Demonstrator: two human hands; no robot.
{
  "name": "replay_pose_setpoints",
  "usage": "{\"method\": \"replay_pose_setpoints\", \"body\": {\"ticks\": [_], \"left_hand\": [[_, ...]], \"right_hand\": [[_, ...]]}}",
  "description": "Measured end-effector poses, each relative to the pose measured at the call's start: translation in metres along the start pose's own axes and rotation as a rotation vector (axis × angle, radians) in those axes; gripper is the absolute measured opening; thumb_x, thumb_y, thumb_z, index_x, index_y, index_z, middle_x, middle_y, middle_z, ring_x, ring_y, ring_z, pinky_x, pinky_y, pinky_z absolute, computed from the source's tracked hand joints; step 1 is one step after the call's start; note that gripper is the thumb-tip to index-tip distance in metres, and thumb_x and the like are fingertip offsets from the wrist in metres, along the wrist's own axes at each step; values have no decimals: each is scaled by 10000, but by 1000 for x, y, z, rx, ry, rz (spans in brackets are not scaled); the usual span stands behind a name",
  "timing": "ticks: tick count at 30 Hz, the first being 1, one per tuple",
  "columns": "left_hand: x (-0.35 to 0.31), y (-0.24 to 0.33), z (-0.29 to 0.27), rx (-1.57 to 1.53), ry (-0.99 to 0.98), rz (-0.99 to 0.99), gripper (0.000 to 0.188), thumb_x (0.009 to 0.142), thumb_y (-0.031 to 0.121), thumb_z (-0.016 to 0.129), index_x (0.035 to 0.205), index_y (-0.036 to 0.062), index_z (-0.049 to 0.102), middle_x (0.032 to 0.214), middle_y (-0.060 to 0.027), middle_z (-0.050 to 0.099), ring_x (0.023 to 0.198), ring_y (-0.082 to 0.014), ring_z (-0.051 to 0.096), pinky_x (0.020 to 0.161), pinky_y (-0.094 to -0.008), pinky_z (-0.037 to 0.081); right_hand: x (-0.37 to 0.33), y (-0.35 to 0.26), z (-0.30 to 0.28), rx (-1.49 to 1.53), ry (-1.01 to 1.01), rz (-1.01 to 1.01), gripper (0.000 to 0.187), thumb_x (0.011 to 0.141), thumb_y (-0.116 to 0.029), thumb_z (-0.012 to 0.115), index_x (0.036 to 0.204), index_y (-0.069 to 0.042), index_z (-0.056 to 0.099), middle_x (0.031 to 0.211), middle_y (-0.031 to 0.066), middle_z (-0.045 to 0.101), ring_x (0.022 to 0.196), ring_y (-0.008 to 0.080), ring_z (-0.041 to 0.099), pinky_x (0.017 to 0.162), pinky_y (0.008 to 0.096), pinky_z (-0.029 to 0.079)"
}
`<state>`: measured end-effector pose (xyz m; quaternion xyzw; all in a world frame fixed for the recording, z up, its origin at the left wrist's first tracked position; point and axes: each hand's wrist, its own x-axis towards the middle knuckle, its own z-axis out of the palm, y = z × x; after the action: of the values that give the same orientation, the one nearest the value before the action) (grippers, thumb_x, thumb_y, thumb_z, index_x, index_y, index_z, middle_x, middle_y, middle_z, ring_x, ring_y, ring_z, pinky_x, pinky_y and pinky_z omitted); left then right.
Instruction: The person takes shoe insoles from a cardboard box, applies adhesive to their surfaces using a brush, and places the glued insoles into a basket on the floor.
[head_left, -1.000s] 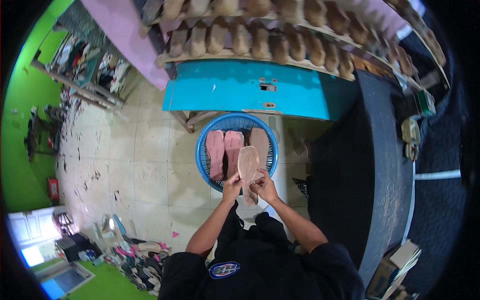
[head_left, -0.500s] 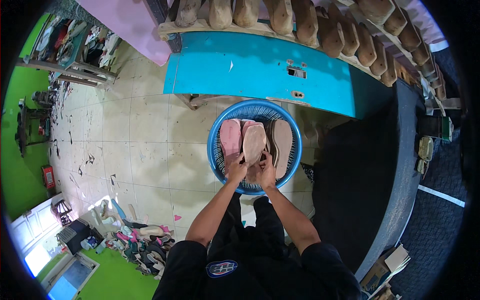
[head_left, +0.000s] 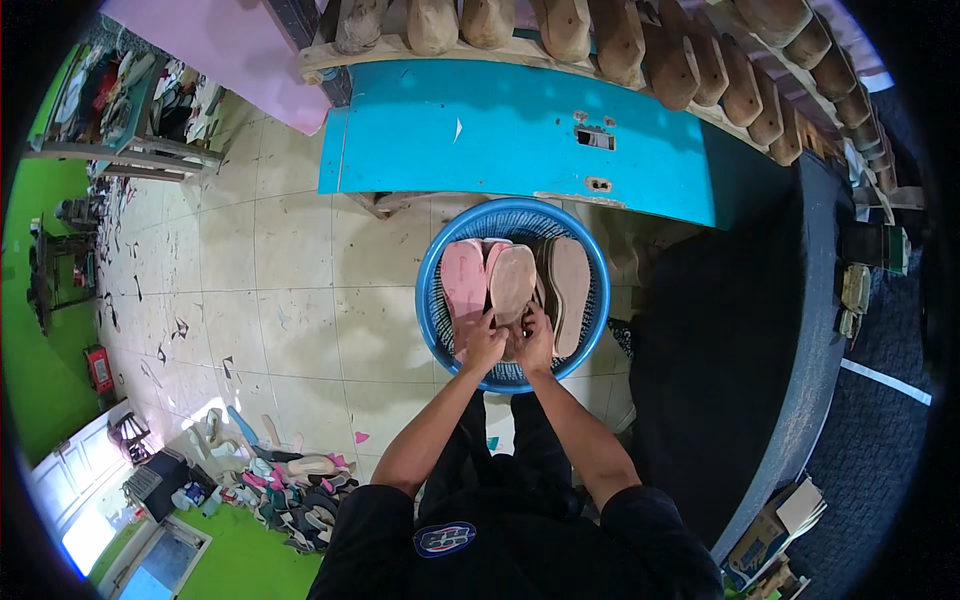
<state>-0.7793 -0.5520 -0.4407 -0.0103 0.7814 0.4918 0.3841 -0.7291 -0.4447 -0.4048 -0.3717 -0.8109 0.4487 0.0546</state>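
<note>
1. Head view: the left hand (head_left: 484, 345) has its fingers bent round the left edge of a tan sole (head_left: 513, 282), gripping it near the narrower end.
2. The right hand (head_left: 534, 340) grips the same sole from the right – fingers curled at its edge, opposite the left hand.
3. The sole is above the inside of a round blue basket (head_left: 423, 300), wide end away from the person; whether it rests on the soles below, I cannot tell.
4. Pink soles (head_left: 463, 280) lie in the basket to its left, and a stack of brownish soles (head_left: 570, 290) to its right.
5. The basket is on the tiled floor (head_left: 300, 330), just beside a turquoise desk (head_left: 450, 140) – wooden shoe lasts (head_left: 432, 25) line the rack beyond.
</note>
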Motion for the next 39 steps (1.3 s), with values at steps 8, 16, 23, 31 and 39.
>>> {"method": "replay_pose_setpoints", "body": {"ticks": [8,16,23,31,39], "left_hand": [[-10,6,-3,209,132,344,544,840,184,650,1356,88,507,1070,-230,664,907,-302,682,816,-390,531],[-4,26,-15,15,9,202,536,832,125,664,1346,111,512,1199,-198,609,934,-280,679,875,-373,526],[-2,56,-20,467,56,453,555,789,101,627,1333,127,520,1400,-142,456,1273,-339,448,1052,-469,361],[12,72,-17,882,-69,560,684,736,143,688,1389,155,485,1549,-154,253,1422,-342,246,1077,-640,237],[24,55,-17,1176,-77,559,757,750,193,673,1460,241,414,1601,-113,178,1476,-264,154,1100,-653,107]], "right_hand": [[1,2,3,-113,-3,18,584,792,-95,636,1353,-36,484,1053,248,537,979,408,545,895,463,465],[-3,19,3,-136,-59,-53,716,771,-60,631,1422,2,340,1173,277,492,1067,452,487,952,499,428],[-25,40,6,-212,-59,76,573,822,-171,659,1318,9,437,1165,295,545,988,444,562,884,470,490],[-35,51,0,-213,-329,17,570,782,-158,649,1277,40,447,1120,314,576,1001,454,594,885,479,507],[-47,51,-5,-308,-298,90,597,785,-163,667,1276,98,450,1206,326,565,1102,445,577,953,448,489]]}}
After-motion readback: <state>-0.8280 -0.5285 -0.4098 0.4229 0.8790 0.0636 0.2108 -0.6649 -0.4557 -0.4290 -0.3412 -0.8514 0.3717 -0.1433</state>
